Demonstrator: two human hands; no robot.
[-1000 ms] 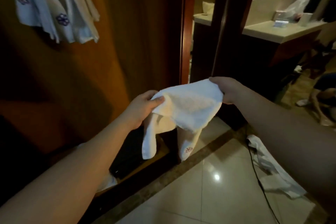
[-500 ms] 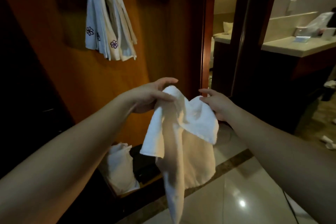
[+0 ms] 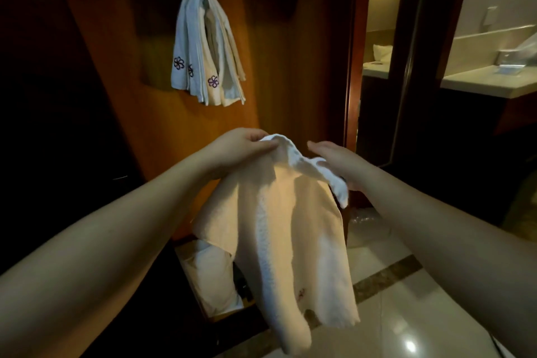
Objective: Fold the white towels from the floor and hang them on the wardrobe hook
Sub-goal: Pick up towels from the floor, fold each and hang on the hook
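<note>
The left hand (image 3: pixel 241 148) pinched the top edge of a white towel (image 3: pixel 290 241) hanging below the wardrobe's hung towels (image 3: pixel 203 49); the right hand (image 3: pixel 334 160), fingers straight, lay against its fold.

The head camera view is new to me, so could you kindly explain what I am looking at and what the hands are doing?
The camera sits on a person's head, looking forward and down, so the two bare arms reaching in are the wearer's own; there is no machine. The left hand pinches the top edge of a white towel, which hangs loosely. The right hand lies against the towel's upper right edge with straight fingers. Higher up, folded towels with purple flower marks already hang on the wooden wardrobe. Below is a glossy tiled floor.
</note>
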